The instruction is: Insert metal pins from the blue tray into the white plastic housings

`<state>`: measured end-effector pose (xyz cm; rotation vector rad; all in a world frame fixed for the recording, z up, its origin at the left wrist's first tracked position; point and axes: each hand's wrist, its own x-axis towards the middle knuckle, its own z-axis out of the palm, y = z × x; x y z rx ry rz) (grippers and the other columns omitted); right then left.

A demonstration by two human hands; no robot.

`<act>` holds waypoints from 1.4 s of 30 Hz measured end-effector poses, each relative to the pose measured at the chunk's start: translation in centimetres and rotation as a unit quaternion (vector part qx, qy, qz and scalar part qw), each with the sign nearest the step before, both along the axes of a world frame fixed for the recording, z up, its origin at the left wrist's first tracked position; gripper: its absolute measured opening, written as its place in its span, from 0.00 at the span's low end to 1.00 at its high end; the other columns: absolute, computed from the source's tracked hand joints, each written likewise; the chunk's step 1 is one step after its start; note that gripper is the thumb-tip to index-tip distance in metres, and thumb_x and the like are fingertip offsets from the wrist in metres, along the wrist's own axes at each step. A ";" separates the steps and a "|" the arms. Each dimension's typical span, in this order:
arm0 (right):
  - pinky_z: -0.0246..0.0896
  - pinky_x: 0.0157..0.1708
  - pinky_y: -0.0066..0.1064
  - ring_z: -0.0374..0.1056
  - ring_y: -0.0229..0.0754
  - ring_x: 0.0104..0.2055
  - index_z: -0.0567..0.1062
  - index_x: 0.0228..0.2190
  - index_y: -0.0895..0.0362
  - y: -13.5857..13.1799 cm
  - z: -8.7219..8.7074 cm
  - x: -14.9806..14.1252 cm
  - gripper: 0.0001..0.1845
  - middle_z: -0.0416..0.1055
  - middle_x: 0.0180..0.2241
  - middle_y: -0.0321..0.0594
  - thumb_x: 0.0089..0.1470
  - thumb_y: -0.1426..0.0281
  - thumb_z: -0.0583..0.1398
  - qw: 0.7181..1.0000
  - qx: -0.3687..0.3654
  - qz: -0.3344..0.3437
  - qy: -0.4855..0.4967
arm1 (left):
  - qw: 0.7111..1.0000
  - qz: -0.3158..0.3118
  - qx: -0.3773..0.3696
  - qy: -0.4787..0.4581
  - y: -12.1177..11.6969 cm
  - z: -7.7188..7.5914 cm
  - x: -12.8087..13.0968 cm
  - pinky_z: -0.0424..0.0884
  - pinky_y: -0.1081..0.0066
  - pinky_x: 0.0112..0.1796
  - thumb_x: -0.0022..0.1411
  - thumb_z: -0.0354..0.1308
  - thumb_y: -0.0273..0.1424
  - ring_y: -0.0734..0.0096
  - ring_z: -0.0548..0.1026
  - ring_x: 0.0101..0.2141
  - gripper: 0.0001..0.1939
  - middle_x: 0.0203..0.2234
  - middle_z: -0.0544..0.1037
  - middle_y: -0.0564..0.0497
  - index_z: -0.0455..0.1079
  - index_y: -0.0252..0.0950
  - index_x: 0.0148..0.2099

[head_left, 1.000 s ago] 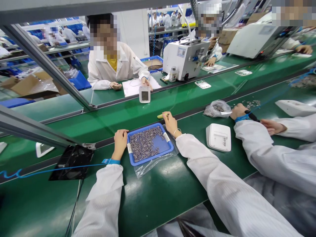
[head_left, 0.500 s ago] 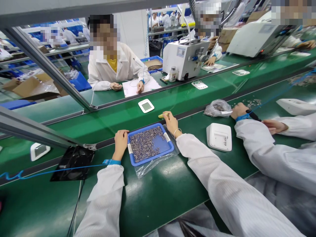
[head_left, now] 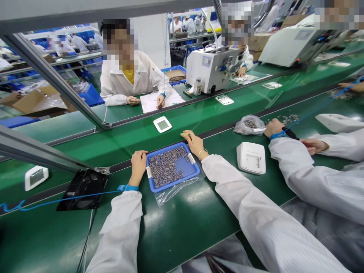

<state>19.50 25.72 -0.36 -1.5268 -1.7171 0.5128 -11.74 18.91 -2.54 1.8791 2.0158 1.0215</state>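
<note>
On the tabletop (head_left: 170, 231), the tray (head_left: 186, 166), its long axis slanting from near left to far right, is flanked closely by the loosely curled left hand (head_left: 138, 163) and, at its far right corner, the bent-fingered right hand (head_left: 195, 144), any grip being impossible to tell.

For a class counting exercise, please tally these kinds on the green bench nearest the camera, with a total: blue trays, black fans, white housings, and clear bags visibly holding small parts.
Blue tray: 1
Black fan: 1
White housings: 2
Clear bag of small parts: 1
Total: 5
</note>
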 end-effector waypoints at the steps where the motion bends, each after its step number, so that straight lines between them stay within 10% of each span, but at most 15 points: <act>1: 0.65 0.46 0.36 0.74 0.46 0.41 0.71 0.55 0.46 -0.1 0.0 0.1 0.25 0.78 0.43 0.38 0.65 0.50 0.48 1.000 0.011 -0.008 0.006 | 1.000 0.000 0.001 0.000 0.0 0.0 0.0 0.66 0.54 0.54 0.68 0.43 0.33 0.55 0.73 0.49 0.19 0.43 0.79 0.43 0.76 0.38 0.41; 4: 0.64 0.50 0.36 0.72 0.44 0.47 0.66 0.59 0.51 -0.2 0.1 0.3 0.29 0.74 0.53 0.43 0.67 0.52 0.42 0.999 0.032 -0.035 0.018 | 1.000 -0.001 0.003 0.000 0.0 -0.1 0.0 0.66 0.54 0.54 0.67 0.43 0.33 0.55 0.73 0.49 0.18 0.43 0.78 0.43 0.76 0.38 0.41; 11: 0.65 0.41 0.36 0.72 0.45 0.30 0.73 0.49 0.46 0.3 0.1 -0.2 0.21 0.75 0.27 0.33 0.65 0.52 0.50 1.000 -0.020 0.001 -0.006 | 1.000 -0.002 0.003 -0.002 -0.1 0.2 0.1 0.65 0.54 0.54 0.67 0.43 0.33 0.55 0.73 0.49 0.18 0.43 0.79 0.43 0.76 0.37 0.41; 17: 0.63 0.52 0.36 0.72 0.44 0.51 0.65 0.59 0.50 -0.3 0.4 0.2 0.26 0.72 0.55 0.43 0.68 0.56 0.43 0.999 0.025 -0.031 0.009 | 1.000 -0.001 0.000 -0.003 -0.1 0.3 0.1 0.66 0.55 0.54 0.67 0.43 0.32 0.55 0.73 0.49 0.18 0.43 0.79 0.44 0.76 0.38 0.41; 23: 0.65 0.42 0.35 0.73 0.45 0.32 0.72 0.50 0.48 0.3 0.3 -0.2 0.20 0.75 0.27 0.33 0.65 0.54 0.49 0.999 -0.028 0.008 -0.019 | 1.000 0.001 -0.002 -0.003 0.0 0.2 0.1 0.66 0.55 0.54 0.67 0.43 0.32 0.55 0.73 0.49 0.18 0.43 0.78 0.44 0.76 0.39 0.41; 30: 0.64 0.50 0.37 0.73 0.45 0.48 0.64 0.59 0.50 -0.3 0.1 0.0 0.26 0.76 0.48 0.42 0.68 0.55 0.42 1.000 0.012 -0.021 0.001 | 1.000 0.000 -0.002 -0.003 0.0 0.3 0.1 0.66 0.54 0.53 0.67 0.43 0.32 0.54 0.73 0.49 0.18 0.42 0.79 0.43 0.76 0.38 0.40; 36: 0.66 0.41 0.37 0.74 0.46 0.32 0.71 0.51 0.50 0.0 0.2 -0.1 0.22 0.74 0.25 0.34 0.66 0.53 0.48 1.000 -0.022 0.002 -0.007 | 1.000 0.002 0.001 -0.002 -0.1 0.3 0.2 0.65 0.54 0.54 0.67 0.43 0.32 0.54 0.73 0.49 0.18 0.43 0.79 0.43 0.76 0.38 0.41; 42: 0.64 0.51 0.37 0.73 0.44 0.50 0.63 0.60 0.52 -0.1 0.1 0.0 0.26 0.75 0.49 0.43 0.68 0.57 0.41 0.999 0.016 -0.034 0.015 | 1.000 0.003 0.001 -0.001 0.0 0.3 0.2 0.65 0.55 0.54 0.67 0.43 0.32 0.55 0.73 0.49 0.18 0.43 0.79 0.43 0.76 0.37 0.41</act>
